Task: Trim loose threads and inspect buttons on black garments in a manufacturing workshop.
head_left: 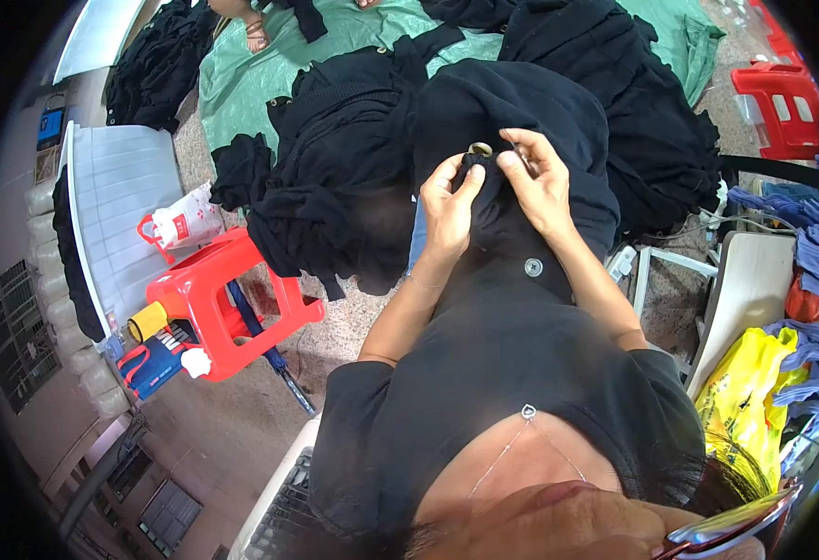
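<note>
Black knit garment [521,98] lies over my lap, its edge raised between my hands. Thumb and fingers of my left hand [449,207] pinch a fold of it, just beneath a shiny greenish-brass button [480,148]. Close by on the right, my right hand [542,187] is closed with thumb against fingers; a small dark thing shows there, too small to name. A second, grey round button [534,268] rests against black cloth lower on my lap, below the hands.
Black garments [353,121] pile up ahead on a green sheet [232,84], with a person's foot [256,35] at its far edge. On the left stand a red plastic stool [214,280] and an umbrella [288,383]. A yellow bag [745,383] and blue cloths [815,243] are at right.
</note>
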Demonstrator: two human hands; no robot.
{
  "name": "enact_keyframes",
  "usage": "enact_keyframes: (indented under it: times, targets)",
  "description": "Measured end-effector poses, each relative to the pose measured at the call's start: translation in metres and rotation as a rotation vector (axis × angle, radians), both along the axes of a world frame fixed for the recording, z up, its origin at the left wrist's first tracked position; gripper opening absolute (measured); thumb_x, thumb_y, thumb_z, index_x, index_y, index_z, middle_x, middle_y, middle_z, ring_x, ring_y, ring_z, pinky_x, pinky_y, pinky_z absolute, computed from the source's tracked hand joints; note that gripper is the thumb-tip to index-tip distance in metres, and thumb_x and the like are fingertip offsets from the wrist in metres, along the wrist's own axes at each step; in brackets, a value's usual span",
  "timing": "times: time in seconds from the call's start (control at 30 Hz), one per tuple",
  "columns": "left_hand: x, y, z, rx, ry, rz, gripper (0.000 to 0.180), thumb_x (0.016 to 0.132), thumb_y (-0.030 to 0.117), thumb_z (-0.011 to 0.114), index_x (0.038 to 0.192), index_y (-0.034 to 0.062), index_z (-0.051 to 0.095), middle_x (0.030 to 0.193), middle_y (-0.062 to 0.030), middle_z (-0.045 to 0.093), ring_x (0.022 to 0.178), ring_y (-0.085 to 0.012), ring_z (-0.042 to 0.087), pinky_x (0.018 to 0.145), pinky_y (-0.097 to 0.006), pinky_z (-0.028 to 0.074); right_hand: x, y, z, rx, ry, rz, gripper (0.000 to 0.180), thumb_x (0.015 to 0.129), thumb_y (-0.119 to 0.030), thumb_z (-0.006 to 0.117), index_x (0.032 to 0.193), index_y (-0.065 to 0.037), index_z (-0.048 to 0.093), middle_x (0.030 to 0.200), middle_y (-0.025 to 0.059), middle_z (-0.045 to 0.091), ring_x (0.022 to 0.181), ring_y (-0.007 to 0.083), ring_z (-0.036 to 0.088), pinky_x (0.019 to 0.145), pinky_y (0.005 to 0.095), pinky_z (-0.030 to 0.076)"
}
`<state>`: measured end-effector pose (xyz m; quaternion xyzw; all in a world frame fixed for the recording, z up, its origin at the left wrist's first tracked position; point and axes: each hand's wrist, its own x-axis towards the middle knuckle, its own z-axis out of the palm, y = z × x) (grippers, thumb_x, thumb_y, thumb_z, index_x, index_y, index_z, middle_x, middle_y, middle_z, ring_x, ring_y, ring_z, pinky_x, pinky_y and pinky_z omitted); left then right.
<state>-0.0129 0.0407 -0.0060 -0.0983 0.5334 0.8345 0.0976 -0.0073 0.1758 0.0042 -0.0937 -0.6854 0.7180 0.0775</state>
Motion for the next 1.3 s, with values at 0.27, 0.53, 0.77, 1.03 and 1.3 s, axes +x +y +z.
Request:
enact_keyframes:
  times: [0.27, 0.53, 0.77, 1.03, 1.3]
  targets:
    - [0.000, -0.020, 0.017, -0.117, -0.016, -0.376, 0.030, 0.081, -0.001, 0.077, 0.106, 0.0001, 0.060, 0.088, 0.0017, 0.061, 0.080, -0.0041, 0.056, 0.072, -0.021, 0.047, -0.033, 0.017, 0.004, -0.053, 0.026, -0.196, 0.011, 0.091, -0.012, 0.071, 0.089, -0.002, 0.068, 0.073, -0.0095, 0.057, 0.063, -0.0012, 0.043, 0.055, 0.0171, 0.033]
    - [0.005, -0.033, 0.115, 0.299, -0.023, -0.278, 0.014, 0.091, 0.003, 0.065, 0.105, -0.0001, 0.062, 0.098, 0.0012, 0.061, 0.083, -0.0022, 0.053, 0.076, -0.016, 0.040, -0.024, 0.020, 0.067, -0.105, 0.211, -0.239, 0.009, 0.092, -0.009, 0.071, 0.089, -0.001, 0.068, 0.074, -0.0083, 0.058, 0.065, -0.0019, 0.044, 0.058, 0.0150, 0.033]
    - [-0.014, -0.026, 0.051, -0.090, -0.006, -0.250, 0.012, 0.095, 0.007, 0.065, 0.102, -0.0019, 0.068, 0.091, 0.0025, 0.065, 0.081, -0.0013, 0.055, 0.071, -0.017, 0.044, -0.023, 0.034, 0.024, 0.236, 0.024, -0.192, 0.014, 0.089, -0.002, 0.069, 0.103, -0.002, 0.067, 0.075, -0.0054, 0.056, 0.066, 0.0020, 0.049, 0.059, 0.0186, 0.040]
    - [-0.013, -0.019, 0.040, -0.139, 0.070, -0.210, 0.015, 0.095, 0.005, 0.064, 0.106, -0.0039, 0.067, 0.094, 0.0012, 0.066, 0.084, -0.0024, 0.056, 0.075, -0.018, 0.046, 0.003, 0.014, 0.041, 0.425, 0.148, 0.024, 0.021, 0.090, -0.011, 0.069, 0.110, -0.004, 0.065, 0.085, 0.0088, 0.065, 0.070, 0.0198, 0.065, 0.063, 0.0301, 0.050]
    - [-0.002, -0.009, 0.030, -0.041, 0.029, -0.035, 0.015, 0.093, 0.000, 0.064, 0.106, -0.0047, 0.068, 0.096, 0.0006, 0.066, 0.085, -0.0034, 0.057, 0.076, -0.019, 0.046, 0.017, -0.002, 0.034, 0.746, 0.367, -0.070, 0.021, 0.079, -0.007, 0.077, 0.098, -0.003, 0.067, 0.075, 0.0068, 0.060, 0.061, 0.0212, 0.062, 0.053, 0.0292, 0.048]
